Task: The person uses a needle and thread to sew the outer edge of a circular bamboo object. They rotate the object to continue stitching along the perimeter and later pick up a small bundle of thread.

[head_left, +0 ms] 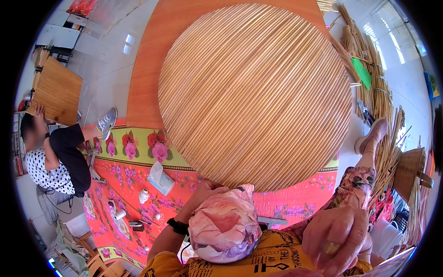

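Observation:
A large round mat of straight tan plant stalks (pixel 256 97) lies flat before me, its stalks running side by side on a slant. My left hand (pixel 206 193), with a dark band at the wrist, is closed at the mat's near rim. My raised knee in floral cloth (pixel 226 226) partly hides its fingers. Off to the right, near my body and apart from the mat, is my right hand (pixel 336 237), wearing a wide gold-coloured ring. Its fingers are curled together; anything held in them is too small or hidden to name.
Under the mat are an orange-brown board (pixel 145 87) and a red floral cloth (pixel 286 203). A tissue pack (pixel 160 179) and a white thread spool (pixel 144 196) lie left. Bundled stalks (pixel 380 106) and a basket (pixel 408 173) stand right. Another person (pixel 55 157) sits left, holding a panel.

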`<state>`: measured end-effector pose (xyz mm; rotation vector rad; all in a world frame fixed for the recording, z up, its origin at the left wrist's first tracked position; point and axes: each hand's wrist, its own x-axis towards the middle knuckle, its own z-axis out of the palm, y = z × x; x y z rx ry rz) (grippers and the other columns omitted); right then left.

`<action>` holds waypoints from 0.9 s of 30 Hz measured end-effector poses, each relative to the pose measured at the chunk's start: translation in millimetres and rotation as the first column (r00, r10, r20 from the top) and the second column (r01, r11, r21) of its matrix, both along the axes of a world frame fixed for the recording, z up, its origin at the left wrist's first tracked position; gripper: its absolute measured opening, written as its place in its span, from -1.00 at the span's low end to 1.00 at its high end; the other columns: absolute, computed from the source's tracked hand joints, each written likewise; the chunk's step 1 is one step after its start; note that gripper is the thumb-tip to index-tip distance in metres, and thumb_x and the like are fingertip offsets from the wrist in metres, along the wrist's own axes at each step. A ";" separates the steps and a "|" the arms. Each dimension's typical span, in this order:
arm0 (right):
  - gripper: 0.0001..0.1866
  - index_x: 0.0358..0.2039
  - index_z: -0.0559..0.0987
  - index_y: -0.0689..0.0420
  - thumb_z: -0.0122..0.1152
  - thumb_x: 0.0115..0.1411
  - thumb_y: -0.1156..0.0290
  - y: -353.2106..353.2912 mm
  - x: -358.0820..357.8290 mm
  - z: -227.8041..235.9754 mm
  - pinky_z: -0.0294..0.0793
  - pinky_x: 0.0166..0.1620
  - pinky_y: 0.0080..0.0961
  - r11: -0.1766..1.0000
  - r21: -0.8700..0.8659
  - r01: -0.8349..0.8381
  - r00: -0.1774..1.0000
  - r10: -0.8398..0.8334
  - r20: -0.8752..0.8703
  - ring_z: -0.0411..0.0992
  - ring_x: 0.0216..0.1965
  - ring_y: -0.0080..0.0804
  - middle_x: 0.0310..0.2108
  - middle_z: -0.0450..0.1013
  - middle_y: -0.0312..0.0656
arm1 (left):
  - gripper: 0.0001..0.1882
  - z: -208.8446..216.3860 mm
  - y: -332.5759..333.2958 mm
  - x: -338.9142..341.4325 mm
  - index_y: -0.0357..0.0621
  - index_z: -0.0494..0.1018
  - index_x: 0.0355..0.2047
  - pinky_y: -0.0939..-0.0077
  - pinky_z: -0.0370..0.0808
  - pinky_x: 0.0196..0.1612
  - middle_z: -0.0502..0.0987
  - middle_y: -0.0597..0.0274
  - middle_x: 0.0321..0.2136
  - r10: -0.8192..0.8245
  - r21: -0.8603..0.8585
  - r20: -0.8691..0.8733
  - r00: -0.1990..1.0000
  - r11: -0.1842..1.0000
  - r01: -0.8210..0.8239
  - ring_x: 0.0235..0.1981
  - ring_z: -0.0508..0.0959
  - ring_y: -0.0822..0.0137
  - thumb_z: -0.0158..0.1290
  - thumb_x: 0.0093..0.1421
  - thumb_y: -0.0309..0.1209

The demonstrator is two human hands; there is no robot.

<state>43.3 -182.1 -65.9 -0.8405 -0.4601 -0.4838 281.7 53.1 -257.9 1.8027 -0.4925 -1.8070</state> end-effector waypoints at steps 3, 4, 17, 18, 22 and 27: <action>-0.72 -0.30 0.58 0.46 0.17 0.25 0.41 35.7 -28.9 -4.9 0.45 -0.46 -0.26 0.960 0.129 0.247 0.955 -0.219 -0.200 0.47 -0.50 -0.20 -0.42 0.51 0.10 | -0.76 -0.3 12.0 -0.8 -0.34 0.56 -0.32 0.54 0.45 -0.44 0.56 0.28 -0.52 0.177 -0.211 0.039 0.984 0.964 -0.165 -0.53 0.48 0.48 0.10 0.20 -0.36; -0.71 -0.41 0.58 0.42 0.25 0.21 0.37 46.1 -38.0 0.4 0.46 -0.43 -0.24 0.914 0.181 0.363 0.875 -0.267 -0.404 0.47 -0.48 -0.23 -0.47 0.50 0.02 | -0.76 -4.4 22.7 -0.1 -0.33 0.55 -0.34 0.52 0.43 -0.46 0.54 0.31 -0.55 0.275 -0.288 0.039 0.961 0.924 -0.253 -0.56 0.47 0.47 0.08 0.21 -0.34; -0.73 -0.25 0.61 0.15 0.07 0.32 0.23 -32.9 -221.2 -92.7 0.27 -0.50 -0.78 0.672 -0.712 0.202 -0.212 -0.680 -0.702 0.27 -0.59 -0.75 -0.55 0.36 -0.44 | -0.81 -81.9 196.9 11.5 -0.23 0.48 -0.27 0.55 0.40 -0.63 0.36 0.33 -0.70 0.525 -0.024 0.372 0.765 0.830 -0.558 -0.72 0.39 0.47 -0.09 0.28 -0.40; -0.74 -0.26 0.61 0.14 0.08 0.31 0.23 -46.1 -233.2 -98.3 0.27 -0.50 -0.79 0.705 -0.682 0.192 -0.203 -0.652 -0.731 0.27 -0.59 -0.75 -0.55 0.37 -0.44 | -0.81 -93.8 213.5 4.7 -0.23 0.48 -0.25 0.54 0.43 -0.60 0.40 0.31 -0.67 0.482 0.016 0.341 0.807 0.855 -0.518 -0.70 0.43 0.44 -0.08 0.27 -0.42; -0.74 -0.35 0.59 0.14 0.07 0.31 0.22 -66.2 -272.2 -136.3 0.24 -0.52 -0.76 0.754 -0.656 -0.033 -0.244 -0.643 -0.726 0.25 -0.62 -0.71 -0.59 0.35 -0.44 | -0.78 -97.8 248.9 -34.1 -0.24 0.49 -0.15 0.52 0.55 -0.48 0.53 0.21 -0.54 0.568 -0.030 0.186 0.802 0.819 -0.573 -0.56 0.59 0.35 -0.05 0.23 -0.49; -0.76 -0.37 0.59 0.17 0.06 0.28 0.29 -81.8 -276.6 -148.6 0.29 -0.48 -0.74 0.758 -0.616 -0.215 -0.162 -0.650 -0.742 0.28 -0.60 -0.70 -0.60 0.38 -0.39 | -0.76 -148.6 331.2 -14.9 -0.30 0.50 -0.14 0.49 0.57 -0.43 0.60 0.13 -0.45 0.263 -0.232 0.755 0.601 0.964 -0.131 -0.53 0.64 0.29 0.01 0.18 -0.50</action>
